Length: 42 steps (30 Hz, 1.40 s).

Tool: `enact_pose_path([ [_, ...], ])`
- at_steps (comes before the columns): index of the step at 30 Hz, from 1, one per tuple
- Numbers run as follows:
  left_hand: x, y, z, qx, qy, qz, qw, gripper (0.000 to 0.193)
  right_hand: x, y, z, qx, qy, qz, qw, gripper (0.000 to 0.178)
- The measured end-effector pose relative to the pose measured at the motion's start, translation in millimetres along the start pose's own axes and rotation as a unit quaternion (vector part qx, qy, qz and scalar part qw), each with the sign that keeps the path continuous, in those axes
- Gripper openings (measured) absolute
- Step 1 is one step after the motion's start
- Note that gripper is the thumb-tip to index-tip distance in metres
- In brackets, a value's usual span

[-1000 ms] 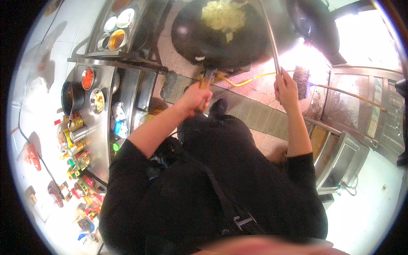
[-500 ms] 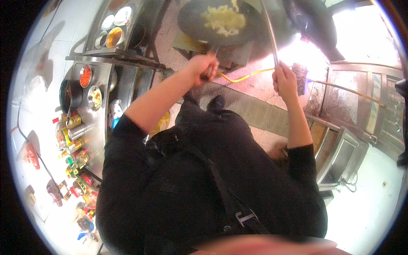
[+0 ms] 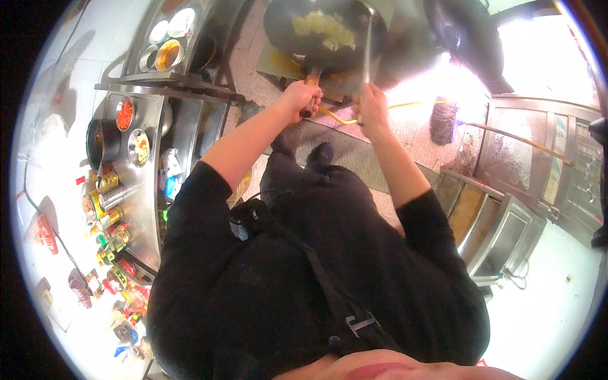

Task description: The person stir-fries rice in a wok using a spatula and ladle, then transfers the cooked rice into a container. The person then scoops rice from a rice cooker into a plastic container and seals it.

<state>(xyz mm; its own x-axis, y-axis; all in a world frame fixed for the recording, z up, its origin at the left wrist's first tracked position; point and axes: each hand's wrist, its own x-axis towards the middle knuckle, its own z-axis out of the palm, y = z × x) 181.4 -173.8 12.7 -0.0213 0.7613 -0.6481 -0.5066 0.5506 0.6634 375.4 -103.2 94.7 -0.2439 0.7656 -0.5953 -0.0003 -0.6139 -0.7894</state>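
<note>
My left hand (image 3: 300, 101) is closed round the brown handle of a dark wok (image 3: 284, 39) at the top of the view. Pale yellow-green food (image 3: 323, 28) lies in the wok; steam or haze blurs its kind. My right hand (image 3: 371, 106) grips the long metal handle of a cooking utensil (image 3: 368, 54), which slants up over the wok's right side. Its working end is blurred near the top edge, so I cannot tell whether it is a ladle or a spatula.
On the left, a steel counter holds bowls of chopped red food (image 3: 125, 114) and pale mixed food (image 3: 139, 147), a black pot (image 3: 102, 144) and several bottles and cans. A yellow hose (image 3: 405, 105) runs behind my right hand. A brush-headed mop (image 3: 443, 123) and a steel sink (image 3: 506, 237) are right.
My right hand has moved left with the utensil, which now reaches over the wok. The food has shifted inside the wok. My left hand keeps its hold on the handle.
</note>
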Motion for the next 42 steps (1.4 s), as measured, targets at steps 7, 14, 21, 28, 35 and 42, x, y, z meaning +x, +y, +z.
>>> enact_pose_path([
  [7,17.2,-7.2,-9.4,0.027,0.050,-0.039,0.998,0.011,55.0,16.7,-4.3,0.130,-0.079,0.101,0.983,0.021],
  [14,23.7,-5.2,-17.7,0.025,0.039,-0.056,0.997,0.018,25.4,-12.9,1.8,-0.182,-0.120,-0.003,0.976,0.021],
  [21,18.8,-9.0,-19.1,0.024,0.006,-0.021,0.999,0.012,31.7,19.2,-24.1,-0.489,-0.108,-0.192,0.844,0.026],
  [28,22.8,-8.5,-11.3,-0.024,0.049,-0.056,0.997,0.019,-6.6,75.6,1.5,-0.437,-0.023,-0.222,0.872,0.025],
  [35,-29.0,-6.7,-14.3,0.000,0.025,-0.062,0.998,0.024,36.1,12.1,-14.6,-0.473,-0.035,-0.206,0.856,0.025],
  [42,-46.1,-23.1,-30.3,-0.030,-0.009,-0.059,0.998,0.025,-87.2,23.0,-90.0,-0.406,-0.097,-0.010,0.909,0.023],
])
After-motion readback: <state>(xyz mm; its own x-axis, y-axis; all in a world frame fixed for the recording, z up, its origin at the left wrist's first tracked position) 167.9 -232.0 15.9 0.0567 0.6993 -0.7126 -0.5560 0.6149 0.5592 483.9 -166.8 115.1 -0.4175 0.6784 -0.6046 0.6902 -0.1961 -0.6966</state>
